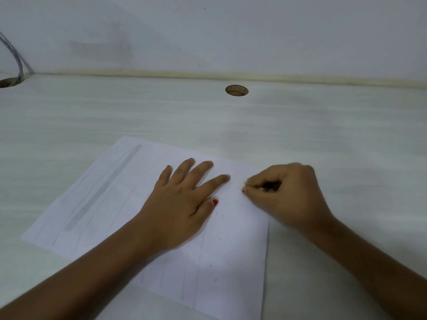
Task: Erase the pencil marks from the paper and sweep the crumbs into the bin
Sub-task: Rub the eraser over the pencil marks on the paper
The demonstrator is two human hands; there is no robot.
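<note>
Press paper (pixel 231 250) flat on worktop (pixel 115 112) with left hand (pixel 180 204), fingers (pixel 215 181) spread; rub short, light strokes with right hand (pixel 288 195), its fingers (pixel 251 181) pinching something small, likely an eraser, toward the paper's edge.

A pale, white-grained laminate desk top (pixel 323 125) met a plain white wall (pixel 231 31) along a cream sealant strip (pixel 208 74), with a round cable hole (pixel 236 90) near its back edge and thin grey cables (pixel 13 53) dropping into a second hole (pixel 9 82) at far left.

white paper (pixel 235 250) flat on desk (pixel 323 125), skewed; faint pencil lines (pixel 199 273), grey band (pixel 101 190) at left; crumbs (pixel 221 215) scattered right.
</note>
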